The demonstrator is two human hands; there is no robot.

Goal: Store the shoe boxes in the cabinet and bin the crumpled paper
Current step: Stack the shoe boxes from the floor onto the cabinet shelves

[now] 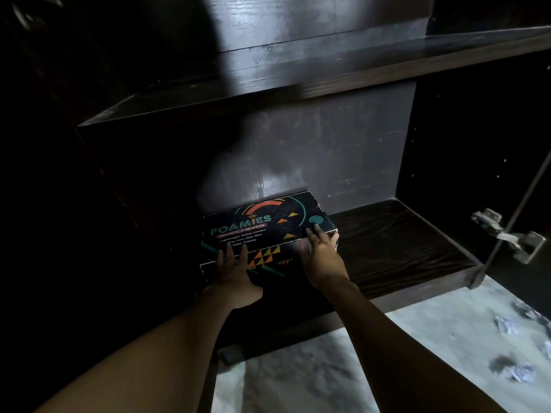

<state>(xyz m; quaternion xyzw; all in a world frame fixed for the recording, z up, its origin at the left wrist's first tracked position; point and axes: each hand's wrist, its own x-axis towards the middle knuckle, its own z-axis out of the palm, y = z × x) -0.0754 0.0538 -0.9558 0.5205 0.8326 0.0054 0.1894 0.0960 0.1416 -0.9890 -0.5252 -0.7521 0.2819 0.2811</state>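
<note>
shoe box (265, 231) on bottom shelf (402, 242) of cabinet (328, 70), left of centre. left hand (234, 272) flat against its front face, right hand (323, 254) spread over the 3 o'clock lid corner; neither clamps it. an uneven push could skew it or lift the worn lid. crumpled paper (507, 326) on floor (417, 338) at 4 o'clock, not yet binned.

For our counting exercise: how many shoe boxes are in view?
1. The shoe box sits on the cabinet's lower shelf, left hand and right hand resting on it. The dark left side may hide others.
</note>
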